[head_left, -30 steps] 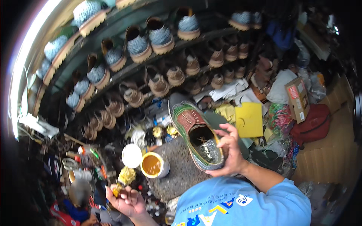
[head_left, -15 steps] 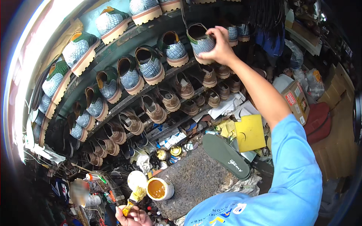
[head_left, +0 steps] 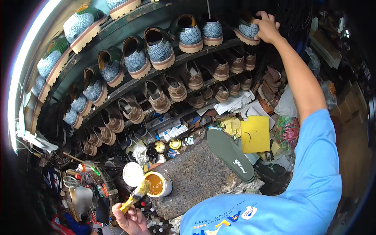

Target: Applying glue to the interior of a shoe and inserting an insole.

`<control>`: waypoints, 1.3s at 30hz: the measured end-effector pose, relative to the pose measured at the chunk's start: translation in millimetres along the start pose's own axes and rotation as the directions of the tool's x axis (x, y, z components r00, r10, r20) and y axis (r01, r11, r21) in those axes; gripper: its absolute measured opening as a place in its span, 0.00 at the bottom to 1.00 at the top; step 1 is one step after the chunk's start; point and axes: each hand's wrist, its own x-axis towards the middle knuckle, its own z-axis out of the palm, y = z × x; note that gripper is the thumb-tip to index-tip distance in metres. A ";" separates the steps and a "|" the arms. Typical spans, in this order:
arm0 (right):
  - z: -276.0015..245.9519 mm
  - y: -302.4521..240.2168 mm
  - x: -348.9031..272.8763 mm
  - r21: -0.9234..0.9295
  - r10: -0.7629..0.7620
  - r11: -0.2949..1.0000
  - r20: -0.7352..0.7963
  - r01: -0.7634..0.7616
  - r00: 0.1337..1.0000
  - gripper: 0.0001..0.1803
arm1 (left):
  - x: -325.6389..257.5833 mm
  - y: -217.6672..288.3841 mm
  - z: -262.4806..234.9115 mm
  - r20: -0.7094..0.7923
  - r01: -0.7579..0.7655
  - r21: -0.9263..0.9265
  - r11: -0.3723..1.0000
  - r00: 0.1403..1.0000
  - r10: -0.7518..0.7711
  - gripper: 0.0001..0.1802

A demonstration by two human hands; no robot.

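Note:
High at the right end of a shelf, my right hand (head_left: 267, 28) grips a blue shoe (head_left: 247, 30) with a scale pattern and a pale thick sole. The fingers curl over its right side, and the shoe tilts slightly. Low on the left, my left hand (head_left: 131, 219) is closed around the yellow handle of a brush (head_left: 137, 194). The brush's bristles are coated and point up beside the rim of a white tub (head_left: 167, 188) of amber liquid. A matching blue shoe (head_left: 212, 30) stands left of my right hand.
Shelves (head_left: 180, 58) hold rows of blue shoes and, below, brown shoes (head_left: 157, 98). A dark green insole (head_left: 230, 154) lies on a rough work block (head_left: 188, 176) beside a yellow sheet (head_left: 255, 134). A white lid (head_left: 133, 174) sits by the tub. Bottles and tools crowd the lower left.
My right hand has let go of one blue shoe, which now stands on the shelf, and moved right onto another. The brush has come nearer the tub. The whole view has shifted.

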 end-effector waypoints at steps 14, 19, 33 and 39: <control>-103.6 -177.1 -348.7 0.837 -0.765 0.109 -0.274 0.537 0.582 0.23 | 13.4 -7.1 32.5 0.078 -0.211 0.582 0.785 0.976 0.205 0.05; -60.9 -240.5 -405.4 0.857 -0.792 0.022 -0.299 0.514 0.533 0.18 | 28.6 -25.4 23.7 0.341 -0.398 0.840 0.369 0.916 0.212 0.04; -78.0 -277.8 -445.6 0.843 -0.647 0.484 0.165 0.234 0.745 0.26 | 53.2 -48.2 -43.5 -0.141 0.435 -0.106 0.894 0.884 -0.447 0.15; -88.8 -271.3 -450.2 0.908 -0.659 0.396 0.181 0.133 0.730 0.19 | 53.6 -9.1 -71.6 0.215 0.592 0.074 0.803 0.776 -0.592 0.15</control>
